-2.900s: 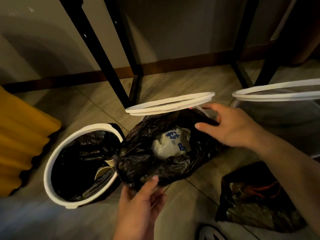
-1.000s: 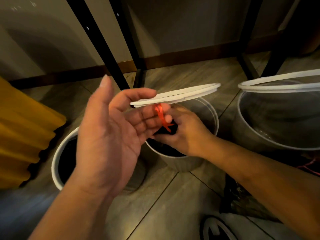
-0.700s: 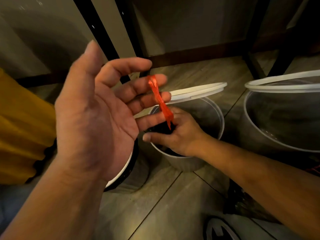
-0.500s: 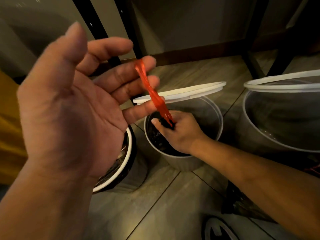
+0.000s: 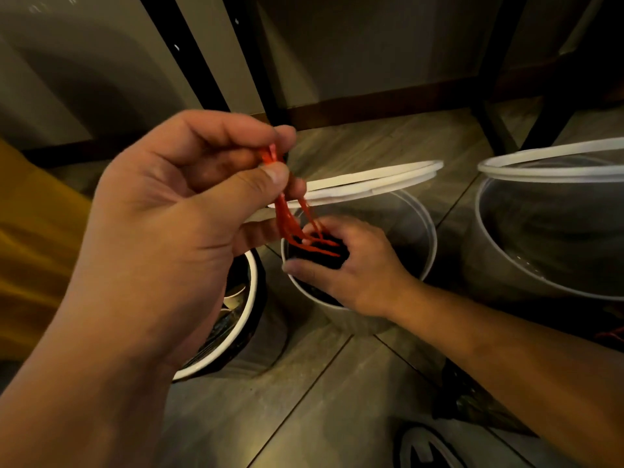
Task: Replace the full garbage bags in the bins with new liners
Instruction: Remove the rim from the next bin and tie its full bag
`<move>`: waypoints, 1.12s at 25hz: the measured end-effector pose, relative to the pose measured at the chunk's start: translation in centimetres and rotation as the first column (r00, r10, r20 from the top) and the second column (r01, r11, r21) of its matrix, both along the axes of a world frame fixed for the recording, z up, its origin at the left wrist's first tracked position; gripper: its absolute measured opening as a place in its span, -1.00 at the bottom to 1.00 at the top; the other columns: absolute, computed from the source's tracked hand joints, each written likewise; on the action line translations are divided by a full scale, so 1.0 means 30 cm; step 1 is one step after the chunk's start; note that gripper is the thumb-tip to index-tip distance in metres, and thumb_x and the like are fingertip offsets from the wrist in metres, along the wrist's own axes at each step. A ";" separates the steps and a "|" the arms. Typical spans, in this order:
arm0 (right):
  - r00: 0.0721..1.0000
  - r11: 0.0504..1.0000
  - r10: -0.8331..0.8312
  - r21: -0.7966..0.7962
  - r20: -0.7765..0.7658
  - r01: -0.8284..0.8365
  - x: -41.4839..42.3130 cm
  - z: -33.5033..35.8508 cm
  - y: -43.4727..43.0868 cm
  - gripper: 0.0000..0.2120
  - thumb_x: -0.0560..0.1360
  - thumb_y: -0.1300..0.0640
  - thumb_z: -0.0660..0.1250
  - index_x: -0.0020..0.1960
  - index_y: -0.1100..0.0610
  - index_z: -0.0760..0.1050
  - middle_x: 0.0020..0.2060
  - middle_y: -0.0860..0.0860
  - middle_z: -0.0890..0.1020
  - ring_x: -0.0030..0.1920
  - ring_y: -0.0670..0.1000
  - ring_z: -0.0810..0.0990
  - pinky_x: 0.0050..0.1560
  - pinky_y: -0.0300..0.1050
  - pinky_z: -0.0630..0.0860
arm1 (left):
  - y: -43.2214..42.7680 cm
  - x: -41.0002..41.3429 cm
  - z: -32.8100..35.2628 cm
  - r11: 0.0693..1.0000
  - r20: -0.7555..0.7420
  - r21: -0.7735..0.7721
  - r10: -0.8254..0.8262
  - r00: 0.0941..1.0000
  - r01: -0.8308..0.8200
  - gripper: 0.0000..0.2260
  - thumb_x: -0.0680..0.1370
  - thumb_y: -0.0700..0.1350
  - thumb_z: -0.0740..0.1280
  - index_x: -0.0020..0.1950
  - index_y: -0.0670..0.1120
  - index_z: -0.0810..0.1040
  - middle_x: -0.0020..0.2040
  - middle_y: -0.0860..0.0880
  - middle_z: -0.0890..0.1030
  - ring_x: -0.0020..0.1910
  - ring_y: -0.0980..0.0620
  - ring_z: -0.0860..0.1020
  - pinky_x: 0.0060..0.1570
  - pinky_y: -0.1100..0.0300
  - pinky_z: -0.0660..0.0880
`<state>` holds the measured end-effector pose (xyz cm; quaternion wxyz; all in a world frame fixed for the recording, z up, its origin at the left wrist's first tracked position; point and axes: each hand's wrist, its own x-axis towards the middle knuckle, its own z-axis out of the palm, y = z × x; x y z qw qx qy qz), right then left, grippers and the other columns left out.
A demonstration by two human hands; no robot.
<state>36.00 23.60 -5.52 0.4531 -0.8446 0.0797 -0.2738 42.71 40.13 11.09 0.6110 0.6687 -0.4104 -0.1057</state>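
Head view: left hand (image 5: 162, 231) pinches the string (image 5: 287, 221), right hand (image 5: 354, 268) grips the bag (image 5: 322, 257) in middle bin (image 5: 430, 231); left bin (image 5: 250, 298) beside it not emptied yet.

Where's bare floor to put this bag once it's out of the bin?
Bare tiles in front of the left bin and middle bin, short of your shoe. Crowded on the right: a black bag lies near the right bin.

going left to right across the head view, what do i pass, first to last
yellow object → left hand → red drawstring → right hand → far-right bin
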 end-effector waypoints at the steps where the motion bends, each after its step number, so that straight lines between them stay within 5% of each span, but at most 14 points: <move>1: 0.999 0.999 -0.001 -0.048 0.044 0.003 0.012 0.001 0.011 -0.76 0.54 -0.29 0.40 -0.04 -0.14 0.60 -0.19 -0.17 0.63 -0.12 -0.16 0.62 -0.05 -0.25 0.54 | -0.002 -0.010 0.001 1.000 -0.016 0.022 0.018 1.000 -0.018 -0.69 0.52 0.00 0.53 0.22 -0.04 0.68 0.14 -0.17 0.73 0.05 -0.31 0.71 -0.04 -0.15 0.65; 3: 0.998 0.990 -0.027 -0.134 0.051 0.034 0.035 -0.006 0.015 -0.68 0.66 -0.15 0.27 -0.18 -0.02 0.57 -0.31 -0.11 0.55 -0.21 -0.03 0.58 -0.09 0.02 0.54 | -0.011 -0.037 -0.006 1.000 -0.029 0.010 0.021 0.999 -0.020 -0.77 0.50 -0.15 0.52 0.16 -0.01 0.72 0.08 -0.13 0.75 -0.04 -0.18 0.75 -0.15 0.01 0.65; 5: 0.999 0.983 -0.040 -0.183 -0.015 0.037 0.040 -0.023 0.003 -0.64 0.71 -0.15 0.13 -0.24 -0.11 0.41 -0.30 -0.13 0.46 -0.17 0.09 0.58 -0.08 0.10 0.52 | -0.015 -0.071 -0.003 0.999 -0.081 -0.032 0.005 0.997 -0.008 -0.77 0.47 -0.24 0.49 0.05 0.03 0.76 0.00 -0.06 0.77 -0.16 -0.01 0.75 -0.25 0.22 0.63; 9: 0.962 0.950 -0.045 -0.309 -0.269 -0.042 0.025 -0.042 -0.002 -0.49 0.65 -0.26 -0.08 -0.08 -0.03 0.54 -0.20 -0.09 0.58 -0.04 0.11 0.60 0.07 0.16 0.50 | -0.015 -0.074 -0.006 0.995 -0.216 -0.096 -0.028 0.976 0.007 -0.79 0.38 -0.12 0.48 -0.02 0.09 0.77 0.01 -0.07 0.77 -0.19 0.08 0.73 -0.33 0.33 0.54; 11: 0.946 0.963 -0.004 -0.257 -0.325 -0.084 0.002 -0.031 -0.001 -0.51 0.61 -0.34 0.04 0.07 -0.03 0.57 -0.05 -0.13 0.59 0.09 0.03 0.58 0.21 0.16 0.50 | -0.004 -0.063 -0.022 0.995 -0.239 -0.095 -0.007 0.971 -0.016 -0.81 0.40 -0.12 0.48 -0.03 0.08 0.75 0.05 -0.07 0.76 -0.14 0.06 0.73 -0.32 0.31 0.54; 14: 0.985 0.993 0.119 0.007 -0.124 -0.119 -0.100 0.033 -0.018 -0.47 0.50 -0.36 0.36 0.36 -0.11 0.52 0.24 -0.15 0.58 0.30 -0.14 0.54 0.34 -0.04 0.52 | 0.018 -0.047 -0.034 0.996 -0.210 -0.086 -0.022 0.977 0.004 -0.75 0.45 -0.21 0.52 0.08 0.05 0.72 0.14 -0.09 0.74 -0.03 0.00 0.72 -0.23 0.25 0.57; 17: 0.963 0.997 0.075 -0.051 0.259 -0.064 -0.174 0.128 -0.003 -0.61 0.61 -0.10 0.37 0.36 0.07 0.55 0.20 -0.10 0.59 0.25 -0.13 0.59 0.23 -0.22 0.55 | 0.038 -0.048 -0.038 0.990 -0.197 -0.086 -0.126 0.972 0.110 -0.62 0.45 -0.30 0.44 0.22 0.00 0.69 0.23 -0.12 0.70 0.08 -0.01 0.70 -0.14 0.22 0.59; 23: 0.944 0.939 0.282 0.153 0.168 -0.308 -0.175 0.262 0.041 -0.88 0.62 0.18 0.41 0.04 0.24 0.65 -0.11 0.12 0.67 -0.09 0.13 0.67 -0.09 0.22 0.60 | 0.048 -0.074 -0.059 0.994 -0.065 0.017 -0.109 0.992 0.110 -0.54 0.53 -0.36 0.41 0.32 0.07 0.63 0.23 -0.05 0.71 0.14 -0.03 0.71 -0.14 0.28 0.60; 28: 0.951 0.863 0.107 0.447 0.290 -0.234 -0.217 0.336 -0.053 -0.88 0.54 0.10 0.37 -0.16 0.03 0.64 -0.26 0.07 0.66 -0.16 0.08 0.65 -0.03 0.05 0.64 | 0.099 -0.064 -0.077 0.978 0.003 0.098 0.185 0.983 -0.185 -0.53 0.44 -0.17 0.56 0.26 0.23 0.62 -0.03 0.03 0.77 -0.06 0.02 0.76 -0.13 0.20 0.67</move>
